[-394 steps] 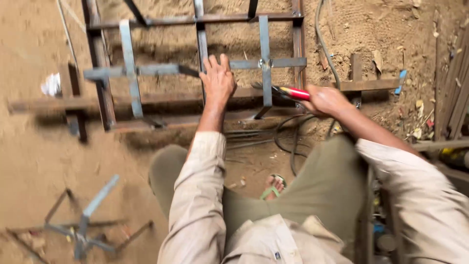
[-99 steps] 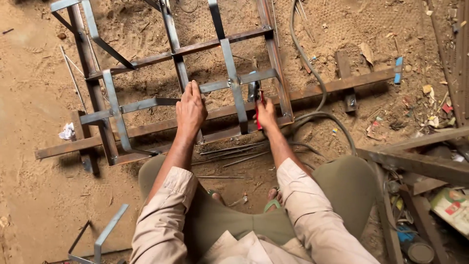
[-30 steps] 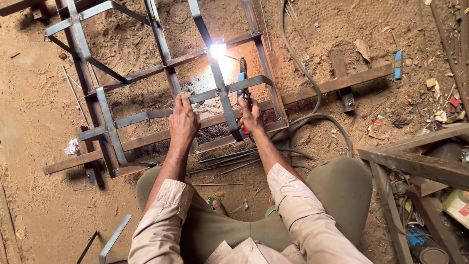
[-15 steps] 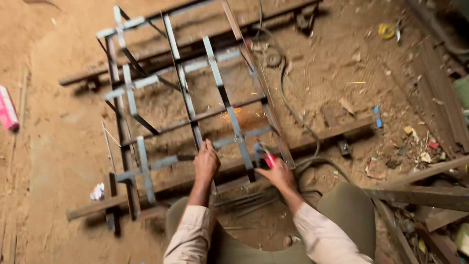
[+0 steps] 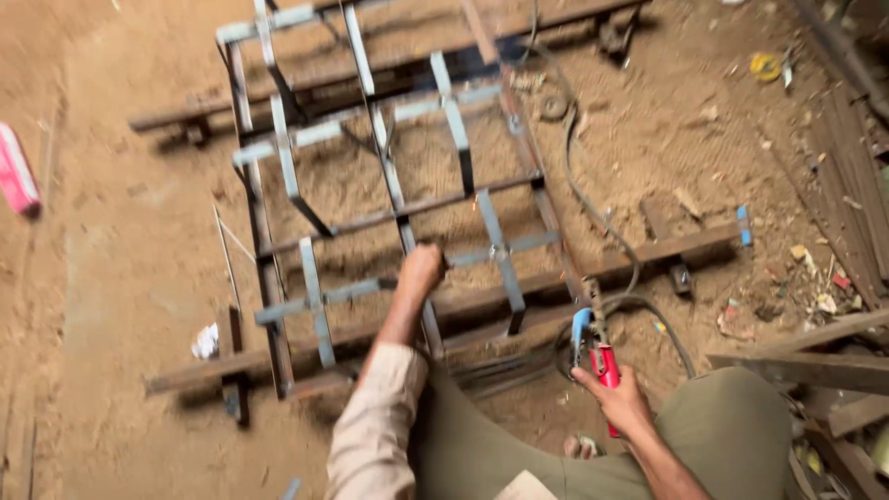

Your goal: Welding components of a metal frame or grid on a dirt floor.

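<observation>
A metal grille frame (image 5: pixel 389 199) of grey and rusty bars lies on sandy ground, resting on long steel bars. My left hand (image 5: pixel 419 271) grips a vertical bar near the frame's near edge. Just off the frame's near right corner, my right hand (image 5: pixel 619 401) holds a red-handled welding electrode holder (image 5: pixel 593 347); its blue jaw carries a rod pointing up at that corner. A black cable (image 5: pixel 593 208) runs from the holder up across the ground.
A loose steel bar (image 5: pixel 685 245) with a blue end sticks out right of the frame. Timber and scrap (image 5: pixel 824 361) lie along the right edge. A pink object (image 5: pixel 17 176) sits far left, a white scrap (image 5: pixel 206 341) near the frame's left corner.
My right hand has drawn the electrode holder back off the frame toward my knee. The weld flash seen a second ago is gone. The left hand stays on its bar.
</observation>
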